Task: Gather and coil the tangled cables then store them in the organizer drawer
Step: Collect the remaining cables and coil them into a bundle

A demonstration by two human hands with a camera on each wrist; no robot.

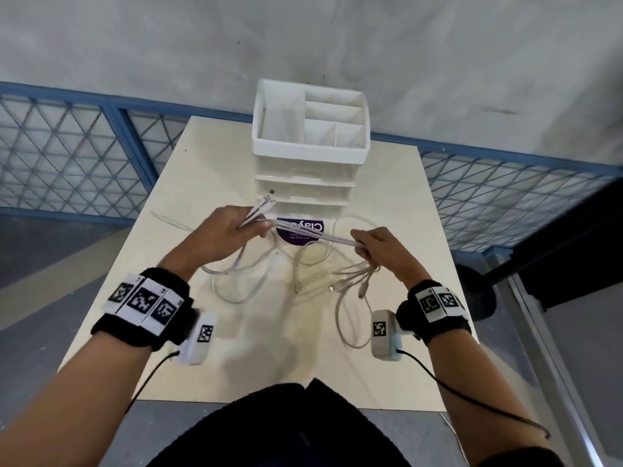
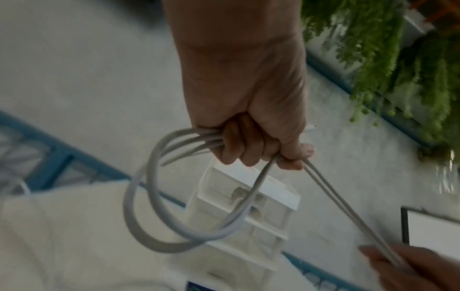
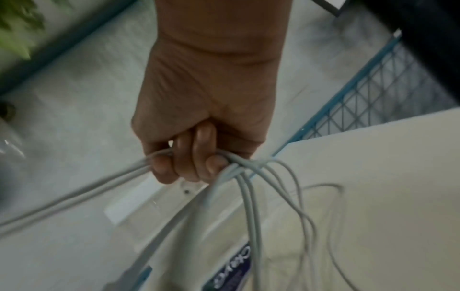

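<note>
A: So, what's held, and by what?

B: Cables [image 1: 313,239] are gripped at both ends of a taut run. Left hand [image 1: 232,235] fingers [image 2: 239,145] are curled tight round several strands, plug ends sticking out toward 11 o'clock. Right hand [image 1: 384,249] fingers [image 3: 189,161] are clamped on the other end of the bundle. The rest hangs in loose loops down onto the table [image 1: 175,183], approx. centre, 6 o'clock of the organizer [image 1: 310,133].

A: Drawers?

B: All seem to be shut; nothing has been stored yet, judging by the pile outside.

A: What could go wrong?

B: Prob. three things. If the run is pulled harder, knots in the slack at 5 o'clock could be tightened, not freed. Dangling plugs [image 1: 347,286] could be snagged in other loops or on the table edge. And a loop is seen hanging in front of the organizer in the left wrist view; if caught on it, the light plastic unit could be dragged or tipped.

A: Materials?

B: Cables: white, smooth, round-section, thin and springy, so coils will likely be sprung open unless pinched. Connectors: small, hard, metal-tipped. Organizer: white rigid plastic, boxy, divided open tray on top, stacked drawers w/ translucent fronts below. Table: pale, matte, flat, w/ a purple sticker [image 1: 300,232] at the organizer's foot.
</note>
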